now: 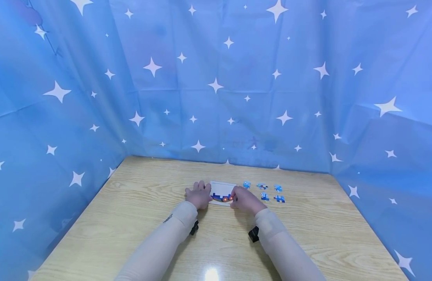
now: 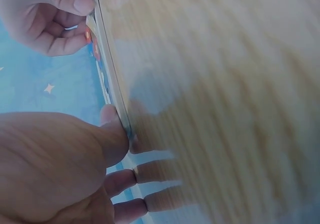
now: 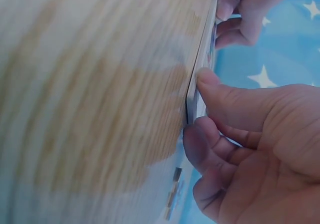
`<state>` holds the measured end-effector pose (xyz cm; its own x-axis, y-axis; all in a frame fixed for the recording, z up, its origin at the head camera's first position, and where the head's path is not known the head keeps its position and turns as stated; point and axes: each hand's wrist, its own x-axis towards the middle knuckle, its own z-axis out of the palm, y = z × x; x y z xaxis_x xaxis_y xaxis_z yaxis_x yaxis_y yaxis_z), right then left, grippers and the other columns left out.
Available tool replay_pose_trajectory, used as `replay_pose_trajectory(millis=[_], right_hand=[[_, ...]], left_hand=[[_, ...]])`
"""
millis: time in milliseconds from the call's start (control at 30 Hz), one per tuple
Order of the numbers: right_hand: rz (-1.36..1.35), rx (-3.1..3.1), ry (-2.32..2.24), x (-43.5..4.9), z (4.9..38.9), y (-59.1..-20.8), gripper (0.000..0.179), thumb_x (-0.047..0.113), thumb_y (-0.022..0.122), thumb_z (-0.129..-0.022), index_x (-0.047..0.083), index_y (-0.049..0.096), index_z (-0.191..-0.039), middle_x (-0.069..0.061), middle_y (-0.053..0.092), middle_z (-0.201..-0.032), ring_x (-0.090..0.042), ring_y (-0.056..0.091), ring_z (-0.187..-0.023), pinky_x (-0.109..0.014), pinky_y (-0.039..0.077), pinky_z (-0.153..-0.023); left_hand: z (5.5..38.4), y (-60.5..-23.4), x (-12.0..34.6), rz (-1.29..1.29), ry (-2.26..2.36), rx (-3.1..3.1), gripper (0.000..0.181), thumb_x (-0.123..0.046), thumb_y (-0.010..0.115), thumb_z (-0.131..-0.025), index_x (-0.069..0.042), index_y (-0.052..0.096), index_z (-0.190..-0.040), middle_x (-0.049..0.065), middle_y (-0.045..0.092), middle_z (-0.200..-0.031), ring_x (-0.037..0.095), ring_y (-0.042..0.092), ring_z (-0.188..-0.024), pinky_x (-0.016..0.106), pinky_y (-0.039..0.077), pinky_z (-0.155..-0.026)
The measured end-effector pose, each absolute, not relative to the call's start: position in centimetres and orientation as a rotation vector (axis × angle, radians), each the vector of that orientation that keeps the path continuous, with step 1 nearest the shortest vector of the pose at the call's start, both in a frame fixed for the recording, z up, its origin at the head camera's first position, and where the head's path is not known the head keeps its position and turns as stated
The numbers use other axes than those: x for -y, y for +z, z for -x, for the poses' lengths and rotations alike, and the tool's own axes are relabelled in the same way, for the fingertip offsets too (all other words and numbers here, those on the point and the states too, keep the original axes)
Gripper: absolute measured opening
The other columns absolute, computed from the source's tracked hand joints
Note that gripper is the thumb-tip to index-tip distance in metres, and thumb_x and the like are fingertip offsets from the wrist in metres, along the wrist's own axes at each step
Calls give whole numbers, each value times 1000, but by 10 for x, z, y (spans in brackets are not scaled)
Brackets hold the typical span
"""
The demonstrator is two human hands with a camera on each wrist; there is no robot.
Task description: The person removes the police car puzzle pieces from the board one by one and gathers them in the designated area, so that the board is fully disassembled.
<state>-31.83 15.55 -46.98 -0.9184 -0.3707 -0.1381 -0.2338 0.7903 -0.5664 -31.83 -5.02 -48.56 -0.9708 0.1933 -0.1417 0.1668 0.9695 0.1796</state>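
Note:
A shallow white puzzle tray [image 1: 223, 188] lies on the table, with a strip of joined blue and red jigsaw pieces [image 1: 221, 198] along its near side. My left hand [image 1: 199, 194] is at the tray's left edge, fingers spread. In the left wrist view its thumb touches the tray's rim and the other fingertips rest on the table. At the near right corner, my right hand [image 1: 247, 200] grips the tray [image 3: 192, 101] between thumb and curled index finger. Its other fingers are folded in, and they hide part of the pieces there.
Several loose blue jigsaw pieces [image 1: 264, 196] lie in two rows right of the tray on the wooden table [image 1: 138, 218]. A blue curtain with white stars [image 1: 216, 117] stands behind the table and along both sides. Dark wrist devices [image 1: 253, 234] sit under the sleeves.

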Motion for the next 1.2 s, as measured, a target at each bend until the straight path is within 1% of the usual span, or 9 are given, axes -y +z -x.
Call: replay_pose_trajectory(millis=[233,400,567,733,900,967,1067,1133,1200], right_hand=[[492,-2738,-801,-160,321,-471,14,7,73,-94,4,64,-105,-6,58,-105,-20,59,-95,-41,51,-85],[515,-2743,-779,-163,320,-471,13,9,71,-96,3,66,-106,-6,57,-105,-19,58,-93,-41,51,-84],[520,-2762,-783,-163,319,-472,12,10,71,-96,3,66,-104,-5,58,-101,-19,56,-88,-40,50,-80],[513,-2746,-811,-164,317,-473,12,8,71,-96,4,63,-105,-5,56,-103,-19,57,-93,-40,50,-84],[509,-2740,-811,-164,317,-473,13,7,71,-95,3,64,-106,-6,55,-103,-19,56,-92,-41,50,-83],[508,-2754,-797,-164,319,-474,14,9,72,-95,4,65,-106,-6,56,-102,-19,56,-91,-40,50,-83],[524,-2764,-786,-163,320,-474,15,9,73,-94,3,66,-106,-5,57,-102,-18,57,-90,-40,51,-83],[538,-2760,-789,-162,321,-475,15,10,73,-94,3,66,-106,-5,58,-102,-18,57,-92,-40,51,-84],[552,-2757,-788,-161,321,-474,16,10,73,-94,3,66,-106,-6,58,-103,-19,58,-93,-40,51,-85]], left_hand=[[320,-487,48,-271,225,-2952,29,-38,50,-106,-15,48,-124,6,36,-113,27,34,-107,53,34,-87],[316,-483,46,-281,245,-2964,28,-36,52,-106,-14,50,-122,6,37,-110,26,35,-105,53,35,-86],[314,-481,46,-284,257,-2970,28,-36,54,-105,-14,51,-123,5,37,-108,25,35,-104,54,35,-86],[314,-482,46,-293,260,-2959,26,-36,54,-105,-15,51,-119,5,37,-109,26,35,-104,54,35,-86],[314,-482,46,-295,255,-2958,28,-36,53,-105,-15,51,-122,6,38,-113,26,35,-105,53,35,-86],[316,-483,47,-300,252,-2953,29,-37,53,-106,-15,50,-124,6,38,-113,26,35,-106,53,35,-86],[320,-484,50,-292,239,-2937,36,-38,50,-106,-16,49,-134,6,37,-115,26,33,-108,55,34,-88],[322,-484,53,-285,222,-2928,43,-38,48,-107,-17,45,-145,7,38,-121,27,33,-112,57,34,-92],[321,-482,54,-271,225,-2922,46,-37,47,-107,-19,43,-149,7,38,-124,27,32,-113,58,34,-94]])
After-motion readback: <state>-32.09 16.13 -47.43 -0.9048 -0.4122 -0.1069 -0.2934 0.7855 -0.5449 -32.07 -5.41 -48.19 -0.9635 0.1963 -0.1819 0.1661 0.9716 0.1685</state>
